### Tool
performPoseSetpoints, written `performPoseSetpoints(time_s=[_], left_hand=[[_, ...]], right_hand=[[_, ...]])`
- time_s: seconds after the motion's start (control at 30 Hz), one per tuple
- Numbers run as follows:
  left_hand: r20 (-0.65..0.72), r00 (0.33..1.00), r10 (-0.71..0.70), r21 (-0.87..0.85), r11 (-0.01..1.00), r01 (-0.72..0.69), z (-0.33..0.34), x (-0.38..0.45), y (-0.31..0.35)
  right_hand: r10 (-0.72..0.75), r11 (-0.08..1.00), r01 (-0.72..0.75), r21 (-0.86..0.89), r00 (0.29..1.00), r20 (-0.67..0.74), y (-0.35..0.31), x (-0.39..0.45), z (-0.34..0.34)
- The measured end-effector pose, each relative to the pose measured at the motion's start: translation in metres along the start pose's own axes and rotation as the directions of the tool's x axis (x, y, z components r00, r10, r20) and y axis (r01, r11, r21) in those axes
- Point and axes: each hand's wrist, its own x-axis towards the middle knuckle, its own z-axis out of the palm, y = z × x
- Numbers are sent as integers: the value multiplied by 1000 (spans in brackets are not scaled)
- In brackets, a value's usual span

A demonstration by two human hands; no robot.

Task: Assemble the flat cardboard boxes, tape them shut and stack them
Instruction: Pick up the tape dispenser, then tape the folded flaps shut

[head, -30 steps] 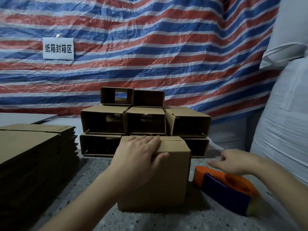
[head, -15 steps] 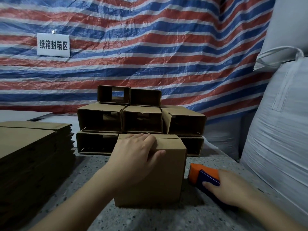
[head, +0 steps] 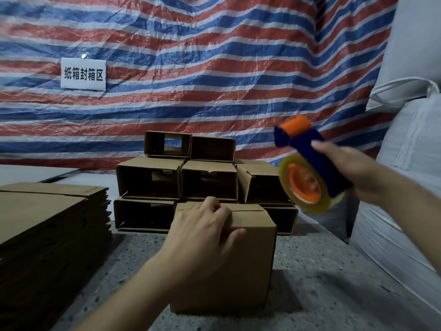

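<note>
tape dispenser (head: pixel 310 163) now lifted off the table (head: pixel 334 283) and held in the air up and to the right of the box (head: pixel 229 259); half a second ago it was lying on the table just right of the box with the right hand (head: pixel 353 173) laid over it; right hand is now wrapped round the blue body, fingers curled on it, orange roller end pointed up, clear tape roll with orange hub turned toward the box; left hand (head: pixel 200 237) unchanged on the box: palm pressed on the closed top flaps, fingers bent over the far part of the top, thumb hooked down the near face; box itself not moved, upright on the speckled table, top flaps folded shut, no tape visible on the seam; directly behind the box a stack of assembled boxes (head: pixel 202 177) is laid on their sides, open ends facing the camera, three tiers; left of the box, well apart, a pile of flat cardboard blanks (head: pixel 52 218); behind the box, up and left on the striped tarp (head: pixel 214 68), a white sign (head: pixel 83 74) reads "纸箱封箱区"; right of the box, white woven sacks (head: pixel 410 163); no brand marking legible on the dispenser or boxes.
</note>
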Motion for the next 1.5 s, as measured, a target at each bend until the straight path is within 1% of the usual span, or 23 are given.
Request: performPoseSetpoints(time_s=[0.1,0.17,0.23,0.33,0.43,0.57,0.6,0.63,0.7,0.73,0.77,0.8,0.87,0.9,0.93,1.0,1.03,1.1,1.2,1.3,1.37,1.43,1.5], left_hand=[[22,1000,-2,4,1000,2,-2,1,-1],[35,999,-4,-12,1000,5,-4,1,-1],[52,999,-11,-35,999,13,-6,1,0],[71,997,-37,-90,995,44,-9,0,1],[56,996,-73,-198,977,82,-15,0,2],[68,981,-183,-415,889,194,-22,6,-2],[95,971,-218,-493,837,236,-23,8,-4],[126,959,-254,-595,754,278,-26,10,-8],[186,927,-325,-781,524,340,-31,14,-15],[213,906,-365,-842,402,360,-35,16,-19],[239,878,-414,-884,282,374,-38,18,-23],[266,843,-467,-909,169,381,-42,20,-26],[340,760,-554,-923,-42,382,-49,25,-32],[390,727,-566,-912,-130,388,-53,27,-34],[441,706,-554,-894,-200,402,-57,28,-35],[535,700,-473,-845,-307,438,-62,29,-35],[568,704,-426,-822,-340,457,-64,28,-35],[598,704,-383,-799,-350,488,-64,27,-35],[603,696,-390,-794,-374,479,-59,28,-34],[621,666,-413,-773,-462,434,-54,30,-36],[624,661,-418,-763,-511,397,-51,30,-38],[604,678,-419,-776,-502,381,-49,31,-39],[574,700,-425,-802,-466,375,-47,32,-39]], right_hand=[[-2,989,-27,146,981,196,-34,17,11],[28,984,-79,158,953,303,-44,27,22],[68,982,-127,139,928,367,-50,36,33],[138,984,-173,48,899,416,-50,44,44],[200,979,-199,-48,880,431,-45,47,53],[220,975,-215,-64,864,453,-43,46,48],[238,971,-216,-102,855,460,-48,51,61],[257,966,-212,-150,860,440,-53,50,71],[231,962,-147,-232,890,394,-55,51,88],[169,966,-77,-246,910,378,-52,56,93],[128,973,-44,-225,918,375,-52,57,93],[128,981,-64,-181,921,368,-52,61,89],[192,978,-135,-156,872,450,-52,62,72],[231,969,-155,-190,838,494,-51,59,60],[283,954,-185,-234,813,509,-55,63,68],[331,935,-203,-290,792,514,-63,60,73],[330,934,-194,-299,788,520,-67,60,76],[334,930,-182,-320,781,528,-70,63,80],[344,926,-177,-334,761,550,-73,64,84],[348,923,-170,-344,751,561,-72,68,85],[355,922,-178,-344,744,566,-72,69,84],[356,923,-184,-337,739,572,-71,69,83],[356,924,-188,-332,736,576,-72,69,84]])
